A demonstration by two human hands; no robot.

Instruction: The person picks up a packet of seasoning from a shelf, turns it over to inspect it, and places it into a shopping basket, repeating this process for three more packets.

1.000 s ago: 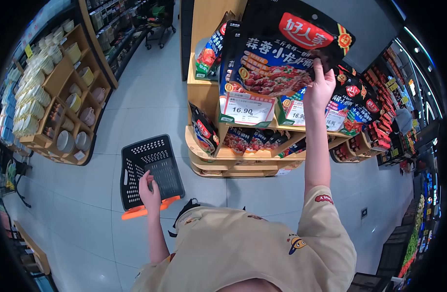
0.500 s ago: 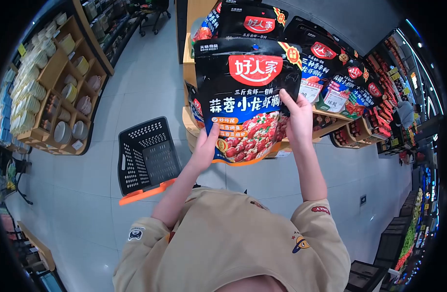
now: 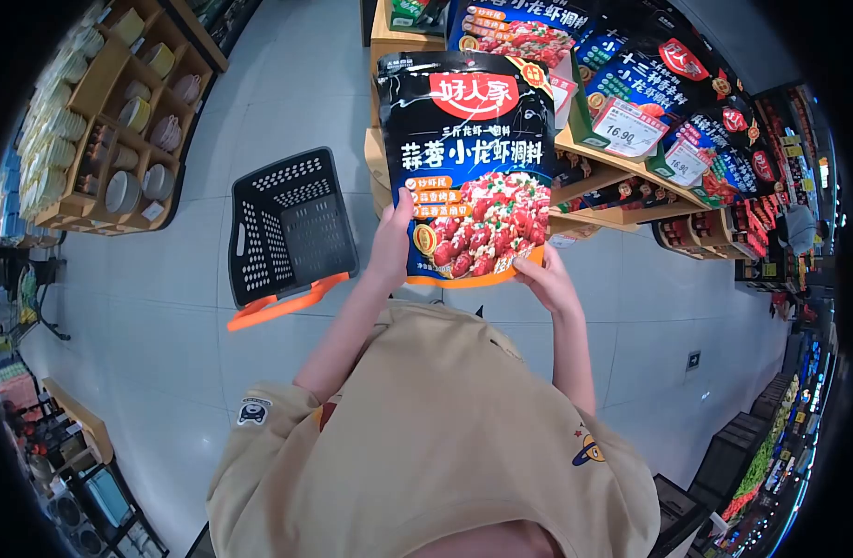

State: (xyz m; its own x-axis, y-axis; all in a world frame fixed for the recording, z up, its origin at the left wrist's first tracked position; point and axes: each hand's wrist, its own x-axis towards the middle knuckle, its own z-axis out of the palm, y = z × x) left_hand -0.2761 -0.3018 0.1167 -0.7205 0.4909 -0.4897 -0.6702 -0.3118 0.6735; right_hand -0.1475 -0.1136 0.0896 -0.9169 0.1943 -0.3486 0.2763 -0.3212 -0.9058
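A large black and blue pouch [image 3: 473,153] with a red logo, a crayfish picture and an orange bottom edge faces me upright, between my two hands. My left hand [image 3: 391,240] grips its left edge, thumb on the front. At the lower right corner, my right hand [image 3: 547,277] pinches the pouch with the thumb in front. The fingers behind the pouch are hidden. Left of my left forearm, a black perforated basket [image 3: 291,228] with an orange handle stands on the floor, with nothing visible inside.
Beyond the pouch, a wooden display shelf [image 3: 621,172] holds several similar pouches with price cards [image 3: 628,127]. On the left stands a wooden rack [image 3: 73,186] with bowls and cups. Produce and black crates line the lower right. A person [image 3: 800,228] is at the far right.
My right hand has slid from the pouch's upper right side down to its lower right corner. The pouch sits slightly higher and straighter in view, and more of the shelf's pouches show.
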